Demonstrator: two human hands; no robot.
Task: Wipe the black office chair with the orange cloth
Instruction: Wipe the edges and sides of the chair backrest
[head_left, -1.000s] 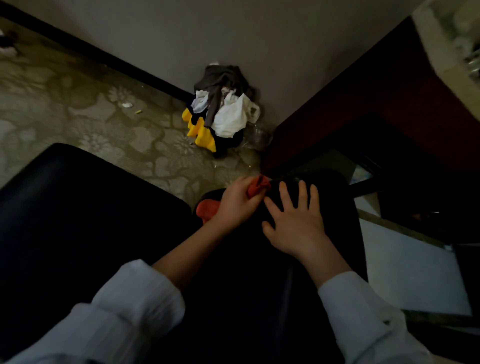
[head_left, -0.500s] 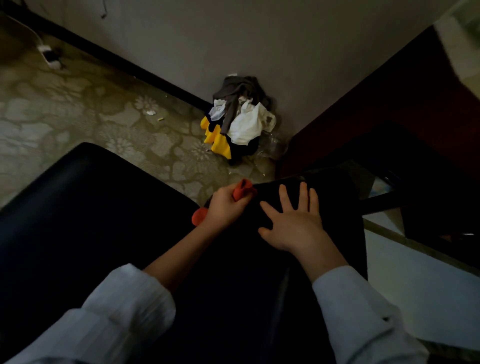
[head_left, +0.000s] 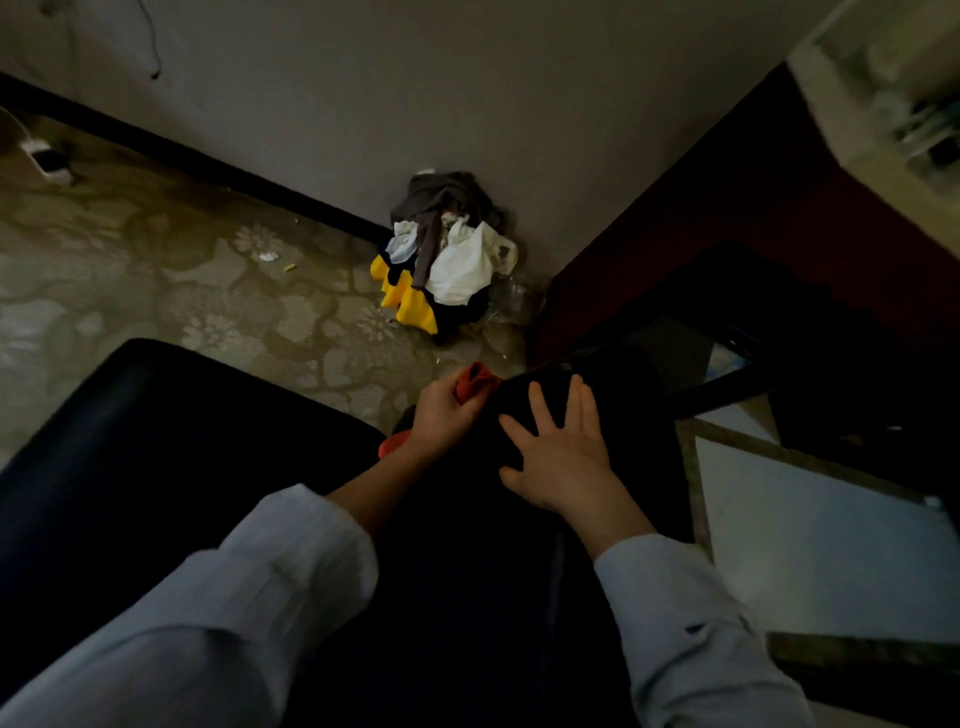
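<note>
Pressing orange cloth to chair.
Clamping it with left grip; resting right grip flat, fingers apart.

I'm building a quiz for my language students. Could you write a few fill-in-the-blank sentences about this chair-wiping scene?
1. The left hand grips the cloth, whose colour is ___.
2. The right hand rests flat on the black chair and holds ___.
3. The pile of clothes lies against the wall, on the ___.
Missing words: orange; nothing; floor.
</note>
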